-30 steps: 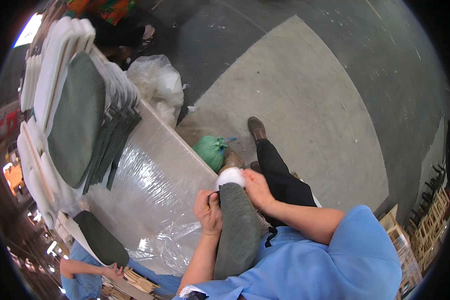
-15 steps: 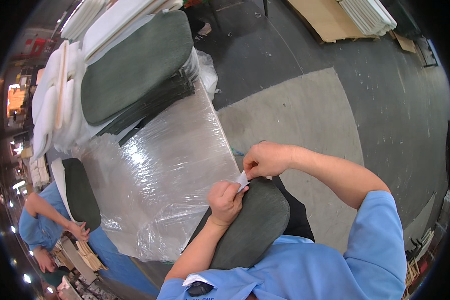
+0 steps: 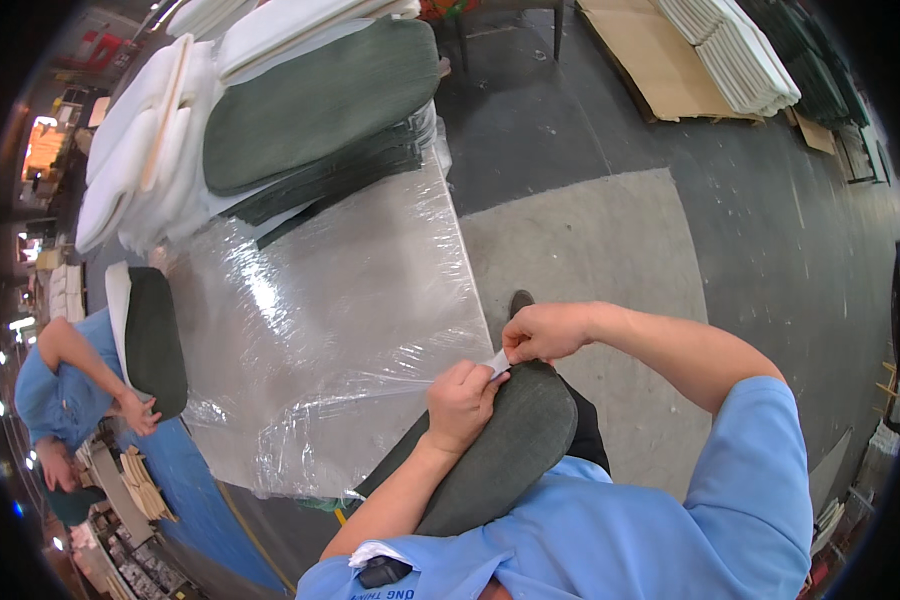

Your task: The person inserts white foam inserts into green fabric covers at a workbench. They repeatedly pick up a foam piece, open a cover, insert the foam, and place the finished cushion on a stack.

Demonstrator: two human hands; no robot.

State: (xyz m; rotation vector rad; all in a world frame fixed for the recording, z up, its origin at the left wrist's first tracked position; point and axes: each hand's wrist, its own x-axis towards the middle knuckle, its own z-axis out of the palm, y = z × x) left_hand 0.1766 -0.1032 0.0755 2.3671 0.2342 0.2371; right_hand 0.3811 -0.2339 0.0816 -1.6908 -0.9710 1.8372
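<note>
A dark green flat pad [image 3: 515, 445] with rounded corners leans on my front, against the table's near edge. My left hand [image 3: 460, 405] is closed at the pad's far edge, its thumb and fingers pinching a small white strip [image 3: 499, 364]. From the other side, my right hand [image 3: 550, 332] pinches the same strip at its upper end, just above the pad's edge. Whether the strip is fastened to the pad I cannot tell.
The table [image 3: 340, 290] is covered in clear plastic film. Dark green pads [image 3: 320, 105] are stacked at its far end beside folded white padding [image 3: 135, 140]. At left a co-worker [image 3: 70, 375] holds another green pad [image 3: 157, 340]. White stacked pieces [image 3: 740, 65] lie on cardboard [image 3: 660, 60] far right.
The view has shifted a little, so the table and stacks sit differently in it. Both my hands keep their pinch on the white strip. The co-worker still holds a pad.
</note>
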